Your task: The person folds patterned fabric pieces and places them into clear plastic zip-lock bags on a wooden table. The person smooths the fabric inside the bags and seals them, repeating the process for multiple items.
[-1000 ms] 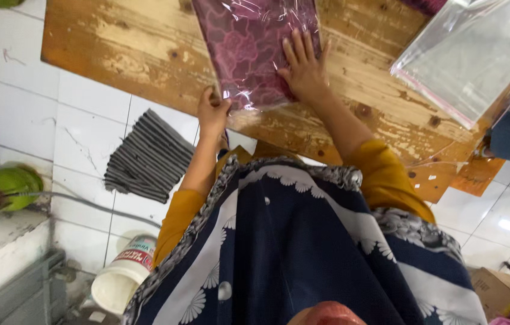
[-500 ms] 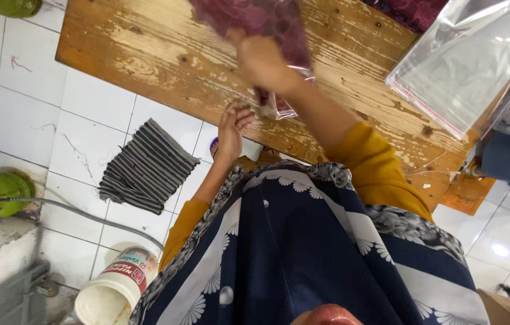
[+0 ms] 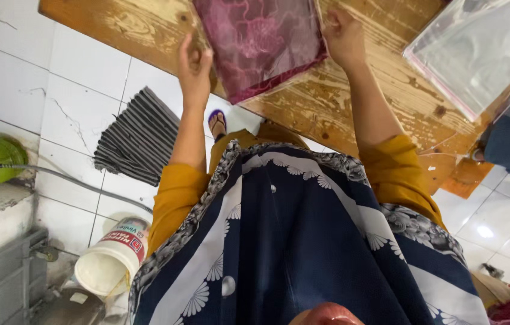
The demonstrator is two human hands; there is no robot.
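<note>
So the maroon fabric packet (image 3: pixel 261 45) lies on the wooden table (image 3: pixel 351 108) at 12 o'clock, dead ahead. Left hand (image 3: pixel 193 67) pinches its 9 o'clock edge, right hand (image 3: pixel 344 37) looks clamped on the 3 o'clock edge, both equally near.

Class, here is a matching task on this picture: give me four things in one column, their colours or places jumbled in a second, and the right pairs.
Things:
1. fabric packet
2. table
3. striped cloth
4. bucket

Descriptions:
A. white, lying on its side
B. dark red, held at both side edges
C. worn wood
D. grey, on the floor tiles

Pairs: 1-B, 2-C, 3-D, 4-A
</note>
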